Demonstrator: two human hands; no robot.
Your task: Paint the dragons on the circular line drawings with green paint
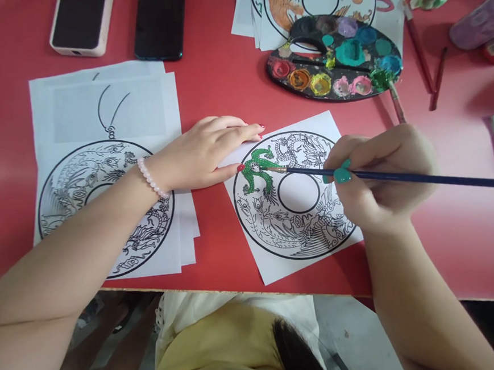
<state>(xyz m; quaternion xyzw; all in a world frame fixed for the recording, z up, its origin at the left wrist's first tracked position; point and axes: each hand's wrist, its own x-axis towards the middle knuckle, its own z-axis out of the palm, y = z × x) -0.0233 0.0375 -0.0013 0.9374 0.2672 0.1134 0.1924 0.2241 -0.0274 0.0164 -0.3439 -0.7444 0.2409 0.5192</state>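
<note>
My right hand (383, 174) is closed around a paintbrush (439, 180) with a dark blue handle. The brush tip touches a green-painted dragon (251, 173) on a round line drawing. That drawing is on a white sheet (270, 268) lying tilted on the table; the rest of its dragons and birds are unpainted. My left hand (210, 151) lies flat with fingers stretched, its fingertips at the sheet's upper left edge. A second brush (397, 102) leans from the palette's green paint towards my right hand; whether the hand holds it is hidden.
A black palette (303, 94) with many colours stands at the back, partly over painted sheets (246, 14). Unpainted printed sheets (172, 99) lie under my left forearm. Two phones (82, 21) are at the back left. Red brushes (419, 51) and a purple bottle (480, 21) lie right.
</note>
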